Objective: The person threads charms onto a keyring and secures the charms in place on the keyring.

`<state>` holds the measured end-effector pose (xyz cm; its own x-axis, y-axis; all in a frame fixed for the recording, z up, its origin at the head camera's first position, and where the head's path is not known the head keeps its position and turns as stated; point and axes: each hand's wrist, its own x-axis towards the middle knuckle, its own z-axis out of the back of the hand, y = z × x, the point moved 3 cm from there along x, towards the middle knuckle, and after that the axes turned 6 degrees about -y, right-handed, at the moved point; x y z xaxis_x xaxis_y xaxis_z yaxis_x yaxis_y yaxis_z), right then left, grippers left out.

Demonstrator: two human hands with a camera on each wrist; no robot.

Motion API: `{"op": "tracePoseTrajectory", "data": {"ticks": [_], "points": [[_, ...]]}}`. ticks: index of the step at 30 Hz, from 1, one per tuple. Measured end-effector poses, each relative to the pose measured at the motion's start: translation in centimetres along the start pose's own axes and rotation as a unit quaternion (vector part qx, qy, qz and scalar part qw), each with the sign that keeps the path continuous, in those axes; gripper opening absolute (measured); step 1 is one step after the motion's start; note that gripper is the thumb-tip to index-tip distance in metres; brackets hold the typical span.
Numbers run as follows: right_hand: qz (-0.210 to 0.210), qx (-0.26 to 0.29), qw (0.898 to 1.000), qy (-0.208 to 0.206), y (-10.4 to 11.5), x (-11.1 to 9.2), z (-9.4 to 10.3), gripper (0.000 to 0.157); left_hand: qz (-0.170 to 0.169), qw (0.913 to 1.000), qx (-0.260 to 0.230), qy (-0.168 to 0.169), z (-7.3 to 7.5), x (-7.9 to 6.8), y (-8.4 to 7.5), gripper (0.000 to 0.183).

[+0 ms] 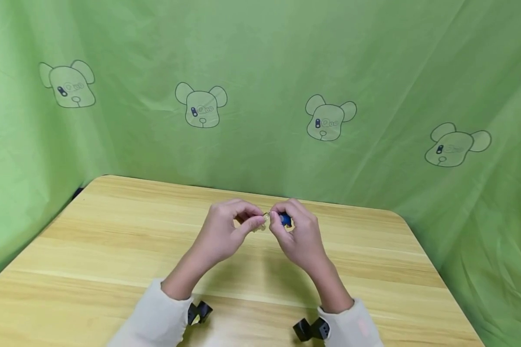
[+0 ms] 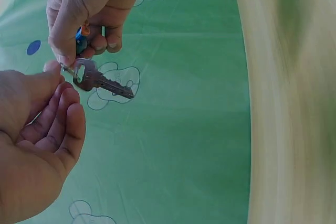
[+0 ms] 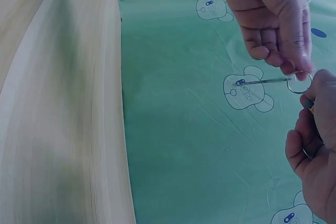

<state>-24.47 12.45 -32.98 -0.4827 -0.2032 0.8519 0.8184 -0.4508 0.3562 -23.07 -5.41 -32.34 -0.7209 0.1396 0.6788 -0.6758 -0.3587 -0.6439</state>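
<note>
A metal key [image 2: 113, 85] hangs from a thin key ring [image 3: 300, 92] between the two hands. My left hand [image 1: 221, 232] pinches the ring's edge with thumb and forefinger, its other fingers curled loosely. My right hand [image 1: 301, 236] pinches the ring from the other side. Within the right hand's curled fingers sits a small blue trinket [image 1: 285, 220] with orange parts, mostly hidden by the palm and fingers. Seen edge-on in the right wrist view, the key points away from both hands.
Beneath the hands spreads a light wood table [image 1: 126, 231] with rounded far corners. Green cloth [image 1: 260, 154] printed with bear heads surrounds it at the back and sides. Black wrist devices [image 1: 311, 329] stick out by the pale sleeves [image 1: 154, 315].
</note>
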Motion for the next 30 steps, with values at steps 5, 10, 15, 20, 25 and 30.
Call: {"op": "tracePoseTrajectory", "data": {"ticks": [5, 10, 15, 20, 25, 30], "points": [[-0.009, -0.005, 1.000, -0.004, 0.0, 0.0, 0.1, 0.007, -0.088, 0.9950, 0.047, -0.006, -0.1, -0.1, -0.8, 0.007], [-0.013, -0.003, 1.000, -0.004, 0.2, 0.1, 0.1, 0.006, -0.129, 0.9871, 0.091, -0.028, 0.0, -0.2, -1.2, 0.004], [-0.006, 0.004, 1.000, -0.009, 0.4, 0.2, 0.0, 0.006, -0.177, 0.9680, 0.171, -0.048, -0.1, -0.2, -1.4, 0.006], [-0.005, 0.008, 1.000, -0.013, 0.5, 0.2, -0.1, 0.006, -0.259, 0.9244, 0.273, -0.060, -0.8, -0.5, -1.4, 0.008], [-0.003, 0.009, 1.000, -0.015, 0.7, 0.2, -0.2, 0.006, -0.284, 0.9110, 0.288, -0.082, -1.2, -0.7, -1.2, 0.008], [-0.006, 0.011, 1.000, -0.017, 0.8, 0.2, -0.3, 0.007, -0.291, 0.9076, 0.289, -0.090, -1.1, -0.6, -1.0, 0.007]]}}
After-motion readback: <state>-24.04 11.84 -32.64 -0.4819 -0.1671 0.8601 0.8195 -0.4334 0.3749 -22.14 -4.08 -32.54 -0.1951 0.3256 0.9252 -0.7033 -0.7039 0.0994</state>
